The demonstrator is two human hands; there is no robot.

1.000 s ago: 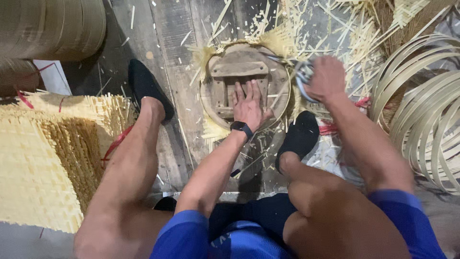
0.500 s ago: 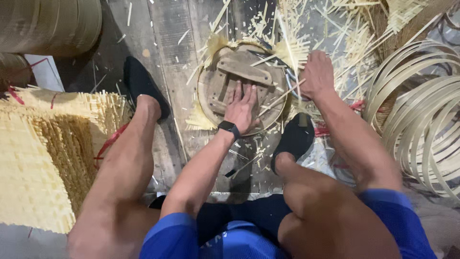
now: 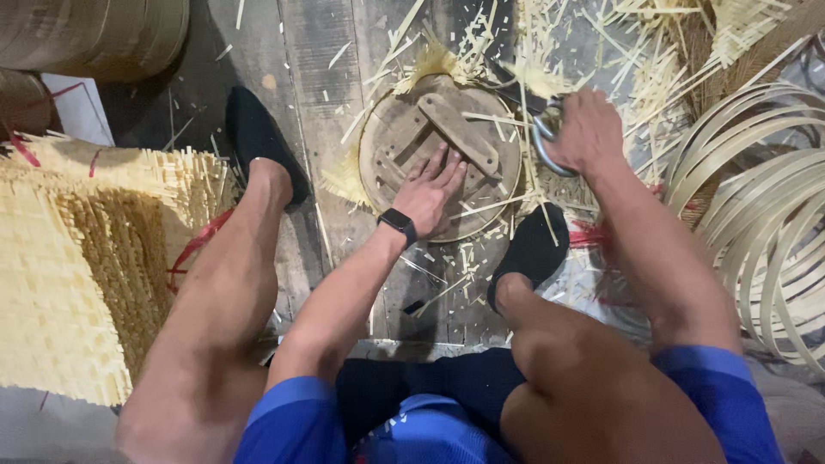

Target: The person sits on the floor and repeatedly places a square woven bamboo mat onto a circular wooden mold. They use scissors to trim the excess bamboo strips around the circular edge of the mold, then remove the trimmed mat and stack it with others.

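Below, round wooden disc [image 3: 404, 146], metal shears [image 3: 540, 129], bamboo slivers [image 3: 550, 51]

We see a dark plank floor [image 3: 318, 77] strewn with pale bamboo trimmings [image 3: 550, 51]. A round wooden disc [image 3: 438, 155] lies near its far middle. A woven mat [image 3: 77, 275] covers the left edge, coiled strips [image 3: 756, 206] the right, and rolled hoops [image 3: 94, 34] fill the far left corner.

Woven bamboo mats [image 3: 60, 283] at one side, coiled bamboo strips [image 3: 756, 206] opposite.
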